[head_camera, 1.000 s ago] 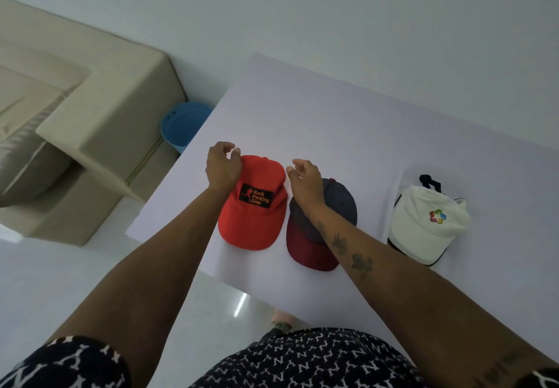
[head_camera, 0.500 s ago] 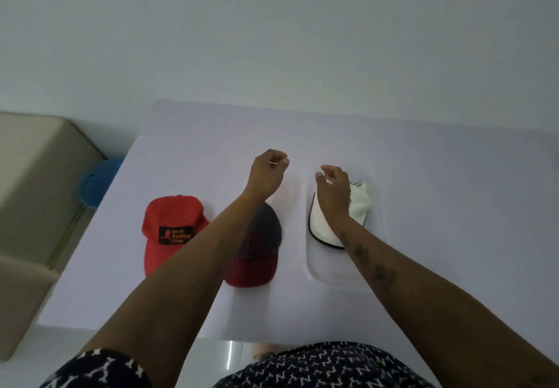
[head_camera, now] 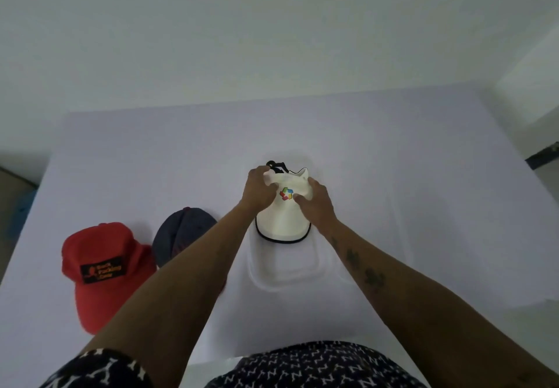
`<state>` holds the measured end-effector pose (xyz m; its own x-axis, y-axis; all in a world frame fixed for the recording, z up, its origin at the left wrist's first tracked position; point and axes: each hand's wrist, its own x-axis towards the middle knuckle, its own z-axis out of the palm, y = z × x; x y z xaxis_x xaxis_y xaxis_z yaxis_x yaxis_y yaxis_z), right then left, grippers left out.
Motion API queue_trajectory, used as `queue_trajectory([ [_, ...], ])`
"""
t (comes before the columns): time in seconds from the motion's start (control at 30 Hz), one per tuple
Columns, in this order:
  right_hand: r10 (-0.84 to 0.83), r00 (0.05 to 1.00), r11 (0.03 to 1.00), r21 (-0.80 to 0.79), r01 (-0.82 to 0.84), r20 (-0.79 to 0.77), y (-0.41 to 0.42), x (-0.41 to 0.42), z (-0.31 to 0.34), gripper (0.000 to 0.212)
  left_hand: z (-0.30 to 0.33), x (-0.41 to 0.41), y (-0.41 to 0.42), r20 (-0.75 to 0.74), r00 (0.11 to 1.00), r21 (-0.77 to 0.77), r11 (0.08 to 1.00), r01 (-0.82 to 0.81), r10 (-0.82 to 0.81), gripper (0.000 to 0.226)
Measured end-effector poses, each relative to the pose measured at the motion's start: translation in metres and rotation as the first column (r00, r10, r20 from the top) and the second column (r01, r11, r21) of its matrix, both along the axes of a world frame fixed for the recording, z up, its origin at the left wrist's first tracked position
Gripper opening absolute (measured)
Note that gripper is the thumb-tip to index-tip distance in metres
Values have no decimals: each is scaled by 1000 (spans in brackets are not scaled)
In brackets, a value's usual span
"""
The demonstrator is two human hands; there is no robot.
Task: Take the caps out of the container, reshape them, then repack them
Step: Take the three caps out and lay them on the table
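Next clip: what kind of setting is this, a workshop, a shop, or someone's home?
Most likely a room in a home, though that is a guess. A plain white table stands against a bare pale wall, and at the left edge a strip of what may be upholstered furniture shows. No tools or shop fittings are visible.

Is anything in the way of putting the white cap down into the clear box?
Nothing visible is. Both hands, left and right, hold the white cap right over the clear box. The box looks empty under it. The red cap and dark cap lie off to the left.
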<state>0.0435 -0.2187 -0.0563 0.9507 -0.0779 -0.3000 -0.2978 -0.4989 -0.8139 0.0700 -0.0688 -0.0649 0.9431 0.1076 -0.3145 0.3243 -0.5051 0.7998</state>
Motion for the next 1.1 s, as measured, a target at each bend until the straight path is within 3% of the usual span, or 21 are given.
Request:
queue_trajectory([
  [0.13,-1,998,999,-36,-1,-57,5,11,-21,53,-13,3,6,-83,996,42,999,-8,12,54],
  [0.43,-51,998,994,-97,53,28,5,17,-37,27,-27,3,12,-69,995,63,995,-71,75,26],
  [0.63,-62,985,989,-122,82,159,7,15,-29,21,-12,4,17,-30,990,-83,987,-137,135,9],
  [0.87,-123,920,986,-55,155,372,26,31,14,23,33,14,34,94,972,-250,950,-185,214,12],
  [1.1,-42,848,999,5,46,529,95,51,65,23,85,7,100,185,909,-340,892,-297,373,15],
])
